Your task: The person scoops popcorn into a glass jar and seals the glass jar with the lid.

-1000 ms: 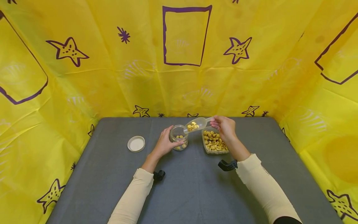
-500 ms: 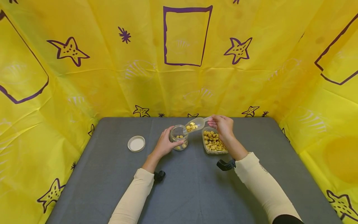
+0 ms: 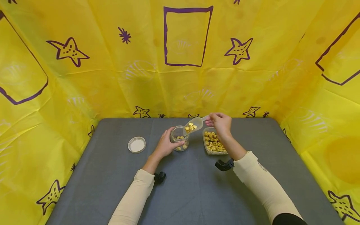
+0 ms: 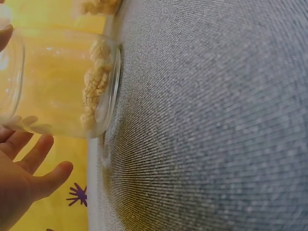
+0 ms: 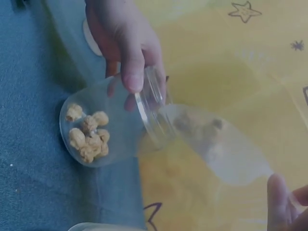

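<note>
The left hand (image 3: 165, 144) grips the jar (image 3: 177, 135), the right hand (image 3: 222, 124) pinches the scoop (image 3: 198, 124) over the jar's right rim, apparently to pour, and the popcorn (image 3: 190, 127) likely needs steeper tipping.

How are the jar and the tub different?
The jar is round, but the tub is boxy with rounded corners. The jar has just a few pieces of popcorn at the bottom, while the tub has lots more. The left hand holds the jar, but no hand holds the tub. Both are see-through, have open tops and stand on the table.
</note>
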Tool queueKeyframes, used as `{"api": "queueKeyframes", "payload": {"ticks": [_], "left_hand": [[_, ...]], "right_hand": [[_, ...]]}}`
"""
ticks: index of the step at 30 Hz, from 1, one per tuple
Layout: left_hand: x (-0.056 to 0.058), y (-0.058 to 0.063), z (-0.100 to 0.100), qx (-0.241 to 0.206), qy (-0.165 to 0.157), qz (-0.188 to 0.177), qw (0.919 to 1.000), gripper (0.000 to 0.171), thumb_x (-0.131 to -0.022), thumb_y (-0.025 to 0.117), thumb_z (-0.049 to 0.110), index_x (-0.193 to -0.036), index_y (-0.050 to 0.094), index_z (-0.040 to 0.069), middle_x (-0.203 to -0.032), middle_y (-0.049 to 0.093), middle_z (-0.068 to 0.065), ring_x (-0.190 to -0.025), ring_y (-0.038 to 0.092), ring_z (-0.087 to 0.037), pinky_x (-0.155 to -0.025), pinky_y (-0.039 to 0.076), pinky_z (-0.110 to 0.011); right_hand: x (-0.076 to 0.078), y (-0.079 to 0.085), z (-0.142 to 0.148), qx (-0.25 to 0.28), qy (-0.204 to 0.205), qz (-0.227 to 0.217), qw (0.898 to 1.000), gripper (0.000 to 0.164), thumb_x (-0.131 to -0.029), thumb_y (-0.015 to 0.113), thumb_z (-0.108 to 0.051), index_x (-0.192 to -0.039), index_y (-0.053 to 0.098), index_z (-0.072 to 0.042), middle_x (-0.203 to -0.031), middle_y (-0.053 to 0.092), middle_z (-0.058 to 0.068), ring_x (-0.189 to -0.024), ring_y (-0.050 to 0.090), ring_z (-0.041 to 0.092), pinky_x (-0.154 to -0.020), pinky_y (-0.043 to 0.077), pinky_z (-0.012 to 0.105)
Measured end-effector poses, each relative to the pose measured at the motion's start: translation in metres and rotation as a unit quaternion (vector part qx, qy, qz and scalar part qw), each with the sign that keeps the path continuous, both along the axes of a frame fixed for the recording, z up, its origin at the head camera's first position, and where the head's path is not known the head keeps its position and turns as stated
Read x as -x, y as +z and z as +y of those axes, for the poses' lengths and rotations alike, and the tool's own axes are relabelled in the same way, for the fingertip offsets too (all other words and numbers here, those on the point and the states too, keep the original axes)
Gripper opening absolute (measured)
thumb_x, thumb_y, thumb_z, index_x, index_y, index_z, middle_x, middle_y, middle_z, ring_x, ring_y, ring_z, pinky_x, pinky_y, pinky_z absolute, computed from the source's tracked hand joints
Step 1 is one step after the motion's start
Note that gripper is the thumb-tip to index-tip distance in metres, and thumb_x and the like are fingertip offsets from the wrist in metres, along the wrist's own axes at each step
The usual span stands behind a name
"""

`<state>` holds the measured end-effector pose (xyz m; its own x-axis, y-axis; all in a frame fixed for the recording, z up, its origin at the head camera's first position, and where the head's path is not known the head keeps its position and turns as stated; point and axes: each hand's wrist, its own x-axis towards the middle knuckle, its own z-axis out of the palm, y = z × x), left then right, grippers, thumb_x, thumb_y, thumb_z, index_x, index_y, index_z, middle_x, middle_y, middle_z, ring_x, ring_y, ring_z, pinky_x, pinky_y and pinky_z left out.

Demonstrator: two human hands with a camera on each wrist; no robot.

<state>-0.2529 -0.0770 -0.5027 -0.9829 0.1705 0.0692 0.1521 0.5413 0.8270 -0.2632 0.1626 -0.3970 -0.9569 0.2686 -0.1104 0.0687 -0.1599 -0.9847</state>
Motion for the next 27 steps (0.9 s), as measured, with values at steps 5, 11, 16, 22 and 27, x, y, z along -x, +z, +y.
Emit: {"api": "queueKeyframes", "payload": {"ticks": [5,11,16,22,27], "left_hand": [[0.000,0.001,-0.002,0.000,-0.006,0.000,1.0000,0.088,-0.075,0.082,0.042,-0.146,0.041,0.011,-0.142,0.047,-0.016,-0.131,0.045,-0.034,-0.109,0.035,-0.055],[-0.001,0.002,-0.002,-0.001,-0.009,0.000,1.0000,0.088,-0.074,0.082,0.043,-0.146,0.041,0.011,-0.142,0.047,-0.016,-0.131,0.045,-0.034,-0.109,0.035,-0.055],[0.000,0.000,-0.003,0.005,-0.007,0.008,0.9999,0.090,-0.074,0.082,0.046,-0.145,0.041,0.009,-0.140,0.048,-0.017,-0.127,0.047,-0.034,-0.106,0.037,-0.056],[0.000,0.002,-0.004,0.001,-0.009,-0.001,1.0000,0.090,-0.074,0.082,0.044,-0.146,0.041,0.009,-0.140,0.048,-0.017,-0.128,0.046,-0.034,-0.107,0.036,-0.056],[0.001,0.003,-0.004,0.002,-0.009,-0.007,0.9999,0.089,-0.074,0.083,0.043,-0.146,0.041,0.010,-0.141,0.047,-0.016,-0.129,0.046,-0.033,-0.109,0.036,-0.055]], "right_hand": [[0.000,0.003,-0.009,-0.026,-0.009,0.033,0.999,0.023,-0.093,0.060,-0.005,-0.107,0.062,0.014,-0.063,0.066,0.000,-0.051,0.065,0.010,-0.055,0.057,0.026],[-0.001,0.006,-0.016,-0.043,-0.008,0.058,0.997,0.028,-0.092,0.061,-0.004,-0.109,0.060,0.018,-0.061,0.066,-0.002,-0.049,0.064,0.009,-0.053,0.057,0.025],[-0.001,0.008,-0.018,-0.051,-0.006,0.079,0.996,0.026,-0.092,0.061,-0.003,-0.108,0.061,0.018,-0.062,0.066,-0.002,-0.049,0.064,0.009,-0.052,0.056,0.025],[-0.001,0.011,-0.021,-0.052,-0.006,0.093,0.994,0.025,-0.091,0.062,-0.002,-0.106,0.062,0.018,-0.063,0.066,-0.001,-0.050,0.064,0.010,-0.051,0.056,0.024],[0.001,0.013,-0.024,-0.073,-0.001,0.110,0.991,0.024,-0.092,0.062,-0.004,-0.104,0.064,0.016,-0.065,0.066,0.002,-0.051,0.065,0.011,-0.053,0.057,0.027]]}}
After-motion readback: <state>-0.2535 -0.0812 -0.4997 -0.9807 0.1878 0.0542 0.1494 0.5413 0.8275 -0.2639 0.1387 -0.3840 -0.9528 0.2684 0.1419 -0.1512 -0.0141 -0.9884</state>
